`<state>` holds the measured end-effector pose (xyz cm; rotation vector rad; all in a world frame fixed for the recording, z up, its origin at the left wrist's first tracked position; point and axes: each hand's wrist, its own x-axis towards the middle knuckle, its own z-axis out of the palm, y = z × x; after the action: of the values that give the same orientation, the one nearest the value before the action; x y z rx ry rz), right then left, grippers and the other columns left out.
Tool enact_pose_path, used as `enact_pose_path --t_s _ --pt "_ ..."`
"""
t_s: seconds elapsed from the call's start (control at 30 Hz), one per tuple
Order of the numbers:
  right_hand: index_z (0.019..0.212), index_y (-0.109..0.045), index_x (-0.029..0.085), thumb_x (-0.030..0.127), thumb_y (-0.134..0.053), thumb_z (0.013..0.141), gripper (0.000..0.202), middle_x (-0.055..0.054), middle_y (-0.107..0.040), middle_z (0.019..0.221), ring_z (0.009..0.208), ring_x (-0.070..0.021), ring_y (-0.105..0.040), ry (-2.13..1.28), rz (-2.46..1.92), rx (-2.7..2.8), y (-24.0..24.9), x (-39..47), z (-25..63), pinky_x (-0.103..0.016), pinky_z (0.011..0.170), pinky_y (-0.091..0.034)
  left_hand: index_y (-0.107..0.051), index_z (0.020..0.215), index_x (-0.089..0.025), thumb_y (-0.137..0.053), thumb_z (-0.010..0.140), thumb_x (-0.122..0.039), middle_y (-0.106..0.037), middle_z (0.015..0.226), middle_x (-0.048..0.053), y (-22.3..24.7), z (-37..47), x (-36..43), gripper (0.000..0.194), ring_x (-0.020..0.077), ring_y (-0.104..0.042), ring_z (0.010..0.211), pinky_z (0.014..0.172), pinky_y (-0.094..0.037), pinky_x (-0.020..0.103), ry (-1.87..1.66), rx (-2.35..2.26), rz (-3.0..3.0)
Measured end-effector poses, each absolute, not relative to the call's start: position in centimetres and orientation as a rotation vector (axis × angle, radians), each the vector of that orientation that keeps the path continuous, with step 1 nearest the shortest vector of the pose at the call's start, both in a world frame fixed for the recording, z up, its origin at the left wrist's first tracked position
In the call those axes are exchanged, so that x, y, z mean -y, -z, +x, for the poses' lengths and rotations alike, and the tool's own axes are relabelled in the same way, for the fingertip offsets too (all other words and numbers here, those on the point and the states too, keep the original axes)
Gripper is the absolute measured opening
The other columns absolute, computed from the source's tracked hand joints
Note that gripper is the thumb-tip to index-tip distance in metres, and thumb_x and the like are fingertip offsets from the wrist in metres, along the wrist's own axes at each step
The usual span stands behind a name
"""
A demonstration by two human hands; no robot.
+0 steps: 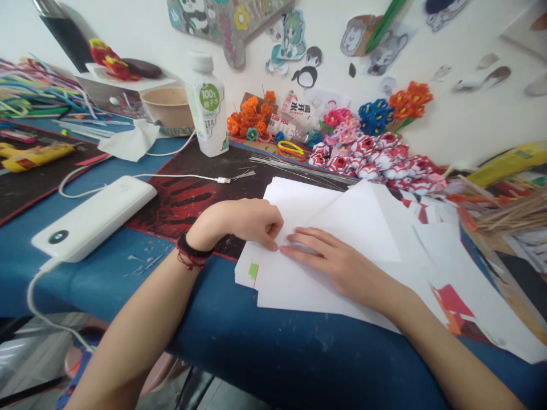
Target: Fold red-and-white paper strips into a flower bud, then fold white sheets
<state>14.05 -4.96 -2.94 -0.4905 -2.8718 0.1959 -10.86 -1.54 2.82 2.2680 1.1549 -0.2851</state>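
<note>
White paper sheets [299,285] lie overlapping on the desk, and a folded, pointed piece of white paper [363,219] rests on them. My left hand [256,222], with dark and red bands at the wrist, is on the left part of the sheets. Its fingers are curled, thumb against the paper; whether they pinch anything is too small to tell. My right hand [333,259] lies flat on the sheets, fingers stretched towards the left thumb, holding nothing. A green and orange print shows at the stack's left corner.
A white power bank [94,219] with a cable lies at the left. Behind stand a white bottle [207,108] and a paper bowl [166,108]. Thin wires [294,168] and red-white craft flowers [376,156] are behind the paper. Sticks [513,199] lie at the right.
</note>
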Motion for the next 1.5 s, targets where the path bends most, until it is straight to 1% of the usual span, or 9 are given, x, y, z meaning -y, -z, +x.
enact_pose_path --t_s 0.17,0.7,1.1,1.3,1.5 --pt "0.146 -0.052 0.015 -0.006 -0.033 0.088 0.065 -0.016 -0.055 0.145 0.144 -0.0274 -0.042 -0.217 -0.492 2.863 2.87 4.93 14.06 -0.052 0.115 -0.044 -0.061 0.073 -0.018 -0.068 0.081 -0.035 -0.062 0.072 -0.001 -2.77 -10.75 1.54 0.019 0.0120 -0.050 0.063 0.059 -0.030 0.026 0.290 -1.146 2.265" --pt "0.145 -0.054 0.016 -0.003 -0.031 0.092 0.061 -0.014 -0.056 0.144 0.142 -0.0268 -0.043 -0.179 -0.505 2.881 2.83 4.92 14.06 -0.051 0.114 -0.045 -0.063 0.075 -0.020 -0.069 0.080 -0.036 -0.066 0.079 -0.001 -3.00 -10.57 1.75 0.018 0.0137 -0.054 0.068 0.060 -0.031 0.027 0.342 -1.242 2.232" --pt "0.145 -0.054 0.014 -0.005 -0.031 0.090 0.062 -0.015 -0.055 0.145 0.142 -0.0284 -0.042 -0.178 -0.505 2.896 2.80 5.04 14.03 -0.053 0.115 -0.043 -0.065 0.076 -0.021 -0.067 0.081 -0.040 -0.068 0.080 -0.001 -2.98 -10.61 1.85 0.019 0.0146 -0.055 0.068 0.061 -0.033 0.027 0.343 -1.230 2.290" --pt "0.146 -0.053 0.015 -0.004 -0.031 0.091 0.062 -0.014 -0.053 0.147 0.144 -0.0276 -0.040 -0.196 -0.514 2.895 2.86 4.95 14.11 -0.052 0.117 -0.042 -0.066 0.077 -0.021 -0.067 0.082 -0.041 -0.069 0.082 0.001 -2.98 -10.46 2.02 0.020 0.0151 -0.056 0.069 0.061 -0.033 0.027 0.337 -1.252 2.320" --pt "0.146 -0.052 0.016 -0.004 -0.032 0.092 0.062 -0.014 -0.053 0.147 0.144 -0.0273 -0.040 -0.210 -0.513 2.882 2.94 4.99 14.12 -0.052 0.116 -0.042 -0.066 0.074 -0.022 -0.068 0.082 -0.040 -0.069 0.080 -0.001 -2.54 -10.74 1.71 0.019 0.0140 -0.054 0.067 0.060 -0.032 0.027 0.273 -1.250 2.345"
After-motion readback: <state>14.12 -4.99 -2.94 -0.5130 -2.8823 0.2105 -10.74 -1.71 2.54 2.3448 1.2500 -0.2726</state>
